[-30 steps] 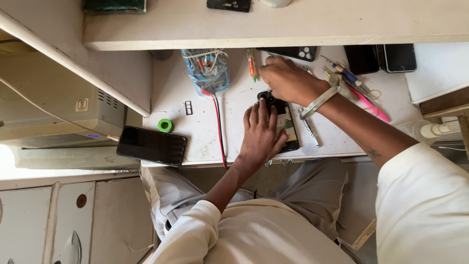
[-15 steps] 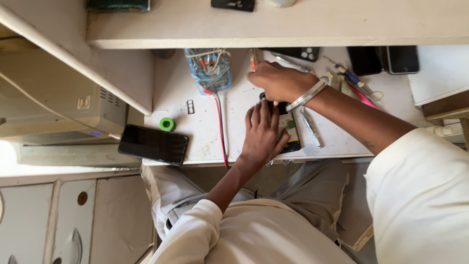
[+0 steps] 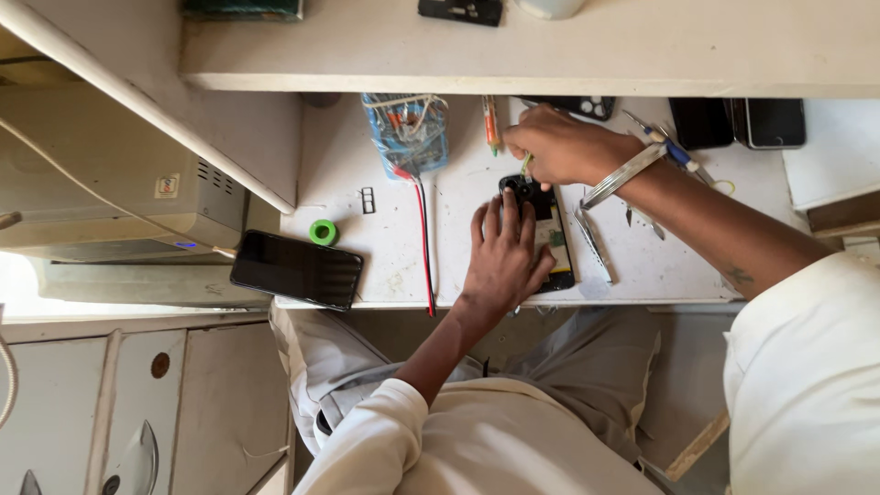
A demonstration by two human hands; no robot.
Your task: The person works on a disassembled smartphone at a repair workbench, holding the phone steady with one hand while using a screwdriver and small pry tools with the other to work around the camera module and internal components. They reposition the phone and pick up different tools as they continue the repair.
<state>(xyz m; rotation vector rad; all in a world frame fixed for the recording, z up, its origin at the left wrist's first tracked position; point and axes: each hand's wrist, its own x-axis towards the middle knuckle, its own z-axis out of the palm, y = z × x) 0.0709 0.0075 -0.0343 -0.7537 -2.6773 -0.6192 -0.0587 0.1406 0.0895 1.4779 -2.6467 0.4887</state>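
- The left hand [image 3: 502,261] lies flat, fingers spread, on the opened phone [image 3: 543,231]; it grips nothing but presses the phone down, probably so that it does not slide on the smooth worktop.
- The right hand [image 3: 559,147] is closed in a pinch around a thin green-tipped tool [image 3: 527,165], whose tip meets the upper end of the phone near the dark round camera part; the fine grip suits small, careful work.
- The phone lies back-off near the front edge of the white worktop [image 3: 385,247], between the two hands, showing a dark frame and a pale greenish board inside.
- A shiny metal bangle [image 3: 623,174] sits on the right wrist.
- Metal tweezers [image 3: 593,243] lie just beside the phone on its right, within easy reach.
- A red wire [image 3: 424,243] runs down the worktop from a clear plastic bag of small parts [image 3: 406,133].
- A small green ring of tape [image 3: 323,232] sits near a glossy black smartphone [image 3: 296,269], which lies face up and overhangs the worktop's front left corner.
- More dark phones [image 3: 738,122] rest well apart at the back right, under a pale shelf [image 3: 550,55].
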